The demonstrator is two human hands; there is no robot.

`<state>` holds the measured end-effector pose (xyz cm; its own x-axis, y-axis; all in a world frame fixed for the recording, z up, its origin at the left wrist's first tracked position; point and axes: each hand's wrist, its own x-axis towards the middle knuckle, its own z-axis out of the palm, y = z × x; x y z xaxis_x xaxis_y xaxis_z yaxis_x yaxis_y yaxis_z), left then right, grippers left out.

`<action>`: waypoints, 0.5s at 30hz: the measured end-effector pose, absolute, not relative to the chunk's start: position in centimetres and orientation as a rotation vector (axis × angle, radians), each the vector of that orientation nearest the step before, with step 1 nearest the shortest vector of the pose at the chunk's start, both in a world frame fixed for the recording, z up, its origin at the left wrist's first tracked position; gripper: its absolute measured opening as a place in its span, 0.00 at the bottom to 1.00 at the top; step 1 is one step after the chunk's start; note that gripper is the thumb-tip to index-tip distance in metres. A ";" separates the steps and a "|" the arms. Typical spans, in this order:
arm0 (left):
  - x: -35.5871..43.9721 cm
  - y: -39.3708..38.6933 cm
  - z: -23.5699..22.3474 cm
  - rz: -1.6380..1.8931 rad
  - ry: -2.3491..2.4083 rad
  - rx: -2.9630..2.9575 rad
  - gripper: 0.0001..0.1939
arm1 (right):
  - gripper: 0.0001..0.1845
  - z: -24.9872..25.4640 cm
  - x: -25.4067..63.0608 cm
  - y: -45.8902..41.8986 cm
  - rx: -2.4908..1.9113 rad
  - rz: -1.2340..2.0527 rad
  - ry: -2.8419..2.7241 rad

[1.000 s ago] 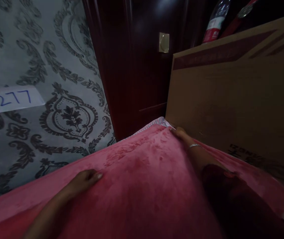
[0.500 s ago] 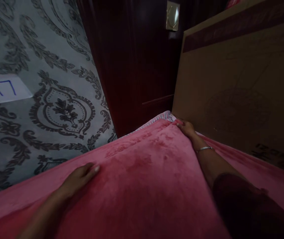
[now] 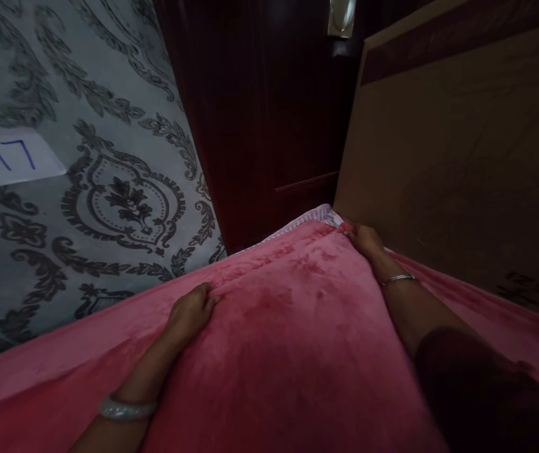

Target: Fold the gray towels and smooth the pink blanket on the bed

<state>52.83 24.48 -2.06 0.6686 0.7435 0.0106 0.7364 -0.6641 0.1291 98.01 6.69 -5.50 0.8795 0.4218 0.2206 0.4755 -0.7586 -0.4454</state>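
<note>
A pink plush blanket (image 3: 273, 340) spreads out in front of me, its upper layer folded over so an edge runs toward the far corner. My left hand (image 3: 192, 313) is closed at the fold's left edge, fingertips curled around the fabric. At the far corner my right hand (image 3: 365, 240) pinches the blanket's corner, its fingertips partly hidden by the cloth. Beyond that corner shows a strip of striped cloth (image 3: 314, 218). A bangle is on each wrist.
Patterned wallpaper (image 3: 125, 201) with a paper label (image 3: 12, 157) reading 277 rises at the left. A dark red wooden door (image 3: 269, 126) with a metal lock plate (image 3: 341, 17) stands ahead. On the right a large cardboard box (image 3: 448, 145) leans beside the blanket.
My left hand has moved forward and right along the blanket, and its fingers have closed on the edge. My right hand stays at the corner. The view has shifted slightly.
</note>
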 end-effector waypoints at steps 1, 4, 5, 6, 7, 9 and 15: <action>52.7 24.5 -1.8 0.115 1.207 2.751 0.20 | 0.24 -5.3 98.1 6.7 -2.576 -0.113 -0.635; 52.4 24.6 -0.9 0.149 1.097 2.714 0.22 | 0.30 -4.6 98.6 6.4 -2.629 0.058 -0.619; 52.3 24.7 -0.8 0.123 1.082 2.716 0.22 | 0.31 -4.5 98.9 6.2 -2.646 0.118 -0.623; 52.2 24.9 -0.7 0.086 1.087 2.730 0.21 | 0.30 -4.4 99.0 6.0 -2.668 0.157 -0.638; 52.2 25.0 -0.6 0.045 1.115 2.752 0.19 | 0.28 -4.5 99.2 5.9 -2.693 0.166 -0.666; 52.1 25.2 -0.9 -0.013 1.205 2.805 0.16 | 0.25 -4.8 99.2 5.6 -2.737 0.117 -0.735; 52.3 24.1 -1.4 -0.038 1.299 2.854 0.16 | 0.27 -5.0 97.5 4.8 -2.776 0.031 -0.810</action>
<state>52.34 24.13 -1.43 0.6565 0.7539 -0.0242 0.7541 -0.6568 -0.0050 97.55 4.82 -4.96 0.8453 0.5320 0.0492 0.5268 -0.8145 -0.2431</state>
